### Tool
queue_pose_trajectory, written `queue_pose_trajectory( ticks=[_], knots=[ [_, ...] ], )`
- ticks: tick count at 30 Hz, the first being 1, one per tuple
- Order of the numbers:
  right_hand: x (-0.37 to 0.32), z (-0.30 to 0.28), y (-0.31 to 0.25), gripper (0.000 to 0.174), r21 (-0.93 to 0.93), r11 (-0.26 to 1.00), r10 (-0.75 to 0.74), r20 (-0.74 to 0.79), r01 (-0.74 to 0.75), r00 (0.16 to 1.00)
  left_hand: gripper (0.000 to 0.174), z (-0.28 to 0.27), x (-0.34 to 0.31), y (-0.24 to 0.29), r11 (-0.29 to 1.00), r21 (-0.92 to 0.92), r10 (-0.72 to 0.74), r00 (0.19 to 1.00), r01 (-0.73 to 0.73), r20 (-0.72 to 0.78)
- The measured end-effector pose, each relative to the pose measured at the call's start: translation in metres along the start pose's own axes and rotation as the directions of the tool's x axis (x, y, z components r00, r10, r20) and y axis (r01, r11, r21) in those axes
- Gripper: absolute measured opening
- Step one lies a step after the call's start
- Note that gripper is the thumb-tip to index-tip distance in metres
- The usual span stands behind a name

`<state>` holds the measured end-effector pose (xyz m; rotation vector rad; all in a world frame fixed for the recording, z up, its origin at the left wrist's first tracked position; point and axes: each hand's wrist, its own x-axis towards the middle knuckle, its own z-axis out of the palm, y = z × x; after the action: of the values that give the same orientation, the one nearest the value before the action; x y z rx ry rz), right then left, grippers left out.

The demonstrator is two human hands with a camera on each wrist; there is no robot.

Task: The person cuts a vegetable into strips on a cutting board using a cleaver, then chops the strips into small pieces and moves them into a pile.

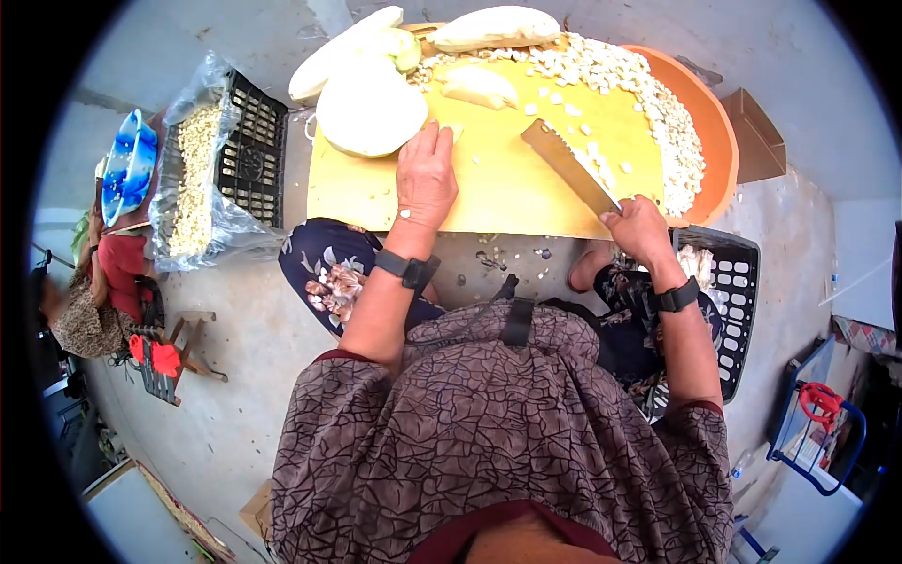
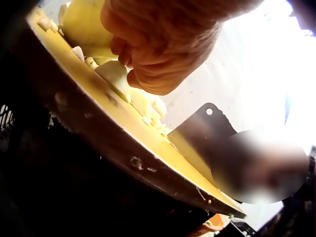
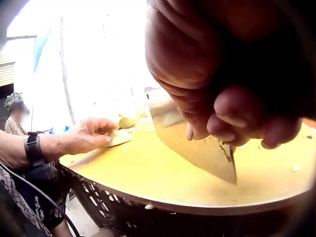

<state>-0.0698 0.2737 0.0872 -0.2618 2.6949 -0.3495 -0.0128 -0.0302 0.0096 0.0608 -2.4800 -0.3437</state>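
Observation:
Fingers and thumb of the left hand (image 1: 427,183) (image 3: 84,138) pinch a pale vegetable slice (image 3: 118,138) on the yellow board (image 1: 357,202), right beside a large pale round vegetable (image 1: 371,108). The right hand (image 1: 641,230) (image 3: 212,84) grips a cleaver (image 1: 566,164) (image 3: 190,143) by its handle, at the board's near right. Its broad blade points up and left over the board, apart from the slice. A cut pale chunk (image 1: 479,86) lies farther back. In the left wrist view, the left hand (image 2: 163,44) is above cut pieces (image 2: 114,76).
Diced pieces (image 1: 681,141) heap along the board's right and back edges, beside an orange basin (image 1: 719,141). Long pale vegetables (image 1: 496,28) lie at the back. Left stands a black crate (image 1: 252,146) with a plastic-lined heap of pieces (image 1: 194,179); another crate (image 1: 738,301) stands lower right.

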Motion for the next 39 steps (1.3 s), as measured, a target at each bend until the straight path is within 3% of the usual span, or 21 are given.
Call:
queue_pose_trajectory(
  ticks=[3,6,9,15,18,24,27,30,33,36,39],
  knots=[
    [0.000,0.002,0.001,0.034,0.002,1.000,0.007,-0.050,-0.007,0.999,0.038,0.004,0.002,0.004,0.995,0.095,-0.036,0.998,0.032,0.041],
    [0.001,0.009,0.005,0.035,0.036,0.999,0.017,-0.037,-0.016,0.999,0.042,0.011,-0.001,0.008,0.968,0.159,-0.212,0.971,0.193,0.114],
    [0.000,0.013,0.008,0.036,0.044,0.999,-0.002,-0.063,0.005,0.998,0.041,0.012,-0.001,0.003,0.985,0.017,-0.173,0.972,0.173,0.158],
    [0.004,0.013,0.011,0.037,0.027,0.999,-0.019,-0.024,0.020,1.000,0.034,0.021,-0.005,0.005,0.925,-0.375,0.141,0.975,-0.067,0.175],
    [0.003,0.013,0.009,0.037,0.018,1.000,-0.010,-0.024,0.011,1.000,0.033,0.017,-0.001,0.008,0.881,-0.437,0.285,0.940,-0.179,0.190],
    [-0.002,0.017,0.003,0.035,-0.039,0.998,-0.052,-0.071,0.050,0.996,0.027,-0.001,0.000,0.031,0.938,-0.308,-0.026,0.919,0.158,0.394],
    [-0.002,0.020,0.002,0.034,-0.058,0.997,-0.057,-0.067,0.053,0.996,0.029,0.000,-0.004,0.037,0.957,-0.205,-0.100,0.896,0.205,0.432],
    [-0.003,0.020,0.003,0.034,-0.066,0.997,-0.051,-0.060,0.047,0.997,0.032,-0.005,0.004,0.037,0.910,-0.186,-0.190,0.772,0.370,0.606],
    [-0.002,0.022,0.002,0.034,-0.089,0.995,-0.055,-0.049,0.051,0.997,0.034,-0.001,0.000,0.024,0.925,-0.359,0.008,0.939,0.123,0.343],
    [-0.003,0.023,0.001,0.034,-0.120,0.991,-0.057,-0.037,0.053,0.998,0.035,0.004,0.008,0.019,0.892,-0.441,0.223,0.945,-0.098,0.241],
    [-0.003,0.025,0.001,0.034,-0.123,0.991,-0.067,-0.045,0.061,0.997,0.036,0.006,0.011,0.025,0.946,-0.311,0.219,0.886,-0.091,0.408]
  ],
)
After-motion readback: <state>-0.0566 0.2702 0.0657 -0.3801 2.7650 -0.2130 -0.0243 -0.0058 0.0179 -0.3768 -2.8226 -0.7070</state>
